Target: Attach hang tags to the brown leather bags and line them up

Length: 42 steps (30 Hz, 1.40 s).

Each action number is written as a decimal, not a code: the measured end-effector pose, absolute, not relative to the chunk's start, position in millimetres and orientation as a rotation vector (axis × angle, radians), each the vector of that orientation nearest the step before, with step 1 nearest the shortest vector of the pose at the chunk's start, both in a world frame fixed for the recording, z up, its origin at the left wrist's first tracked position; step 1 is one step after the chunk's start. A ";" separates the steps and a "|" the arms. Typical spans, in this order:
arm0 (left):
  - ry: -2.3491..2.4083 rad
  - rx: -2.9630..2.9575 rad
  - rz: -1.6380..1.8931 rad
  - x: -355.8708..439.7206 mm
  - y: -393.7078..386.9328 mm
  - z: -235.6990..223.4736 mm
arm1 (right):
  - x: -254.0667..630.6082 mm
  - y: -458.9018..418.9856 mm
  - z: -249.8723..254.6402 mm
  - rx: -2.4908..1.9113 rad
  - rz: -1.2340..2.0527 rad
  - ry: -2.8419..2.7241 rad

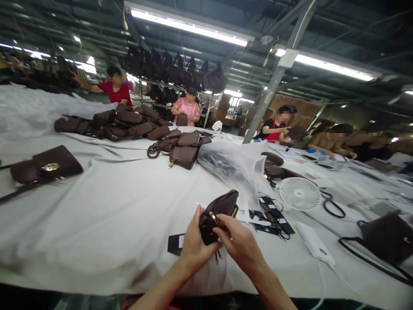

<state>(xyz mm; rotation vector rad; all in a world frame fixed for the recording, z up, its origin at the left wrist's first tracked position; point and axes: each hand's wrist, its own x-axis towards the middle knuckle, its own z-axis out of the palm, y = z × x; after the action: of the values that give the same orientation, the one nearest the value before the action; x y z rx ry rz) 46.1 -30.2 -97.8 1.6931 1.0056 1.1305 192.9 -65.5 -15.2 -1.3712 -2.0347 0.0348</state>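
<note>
A small dark brown handbag [222, 206] with gold-coloured hardware is held up over the white-covered table, between both of my hands. My left hand [195, 241] wraps round its left side and underside, the thumb across the front. With bent fingers, my right hand [237, 239] grips the bag's front by the gold clasp [213, 217]. My fingers hide part of the bag's lower front. A black tag [175, 244] with a white label lies on the cloth just left of my left hand. More black tags with cords [274, 219] lie to the right of the bag.
Brown bags are heaped [129, 122] at the back left, and another bag [48, 165] lies at left. A clear plastic bag [232, 163] sits beyond my hands. On the right are a white fan [299, 193], a white power strip [316, 245] and a dark bag [389, 237]. Several people work across the table.
</note>
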 end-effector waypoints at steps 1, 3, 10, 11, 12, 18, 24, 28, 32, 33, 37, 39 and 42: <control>1.016 1.731 1.172 49.7 -27.3 -97.4 | 190.9 -63.2 -14.2 -1.366 -0.041 -2.064; 1.049 1.837 1.229 50.1 -21.2 -94.6 | 188.3 -58.7 -10.5 -1.365 -0.171 -2.136; 1.001 2.050 1.241 31.2 -12.3 -91.2 | 174.6 -47.4 -3.9 -1.329 -0.471 -2.195; 0.975 2.038 1.237 28.1 -11.7 -89.5 | 172.9 -45.8 -4.4 -1.322 -0.501 -2.177; 0.937 2.007 1.219 24.3 -10.6 -86.6 | 172.0 -44.1 -4.7 -1.325 -0.496 -2.152; 0.537 1.540 0.906 -3.9 9.3 -60.7 | 181.3 -33.4 -1.9 -1.440 0.452 -1.706; 0.362 1.504 0.894 -1.5 17.5 -58.6 | 181.2 -40.4 6.5 -1.467 0.741 -1.600; 0.356 1.553 0.897 3.4 12.8 -55.8 | 198.2 -46.0 21.5 -1.447 0.372 -1.841; 0.373 1.597 0.896 6.0 10.2 -45.9 | 231.5 -33.5 36.4 -1.422 -0.034 -2.096; 0.383 1.618 0.904 6.9 9.5 -41.8 | 236.4 -28.9 39.8 -1.404 -0.050 -2.223; 0.469 1.680 0.956 9.1 8.5 -22.3 | 234.1 -14.1 53.5 -1.353 0.012 -2.612; 0.474 1.668 0.942 8.6 11.1 -14.2 | 227.9 -9.8 58.6 -1.337 0.019 -2.662; 0.472 1.661 0.873 7.2 18.2 -6.1 | 223.4 -5.2 59.3 -1.308 -0.027 -2.683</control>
<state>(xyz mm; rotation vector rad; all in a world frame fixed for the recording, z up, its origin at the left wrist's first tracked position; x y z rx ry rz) 7.2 18.2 -6.1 1.6614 0.4720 0.8732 223.4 -5.2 59.3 -1.3083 -2.6826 -0.0266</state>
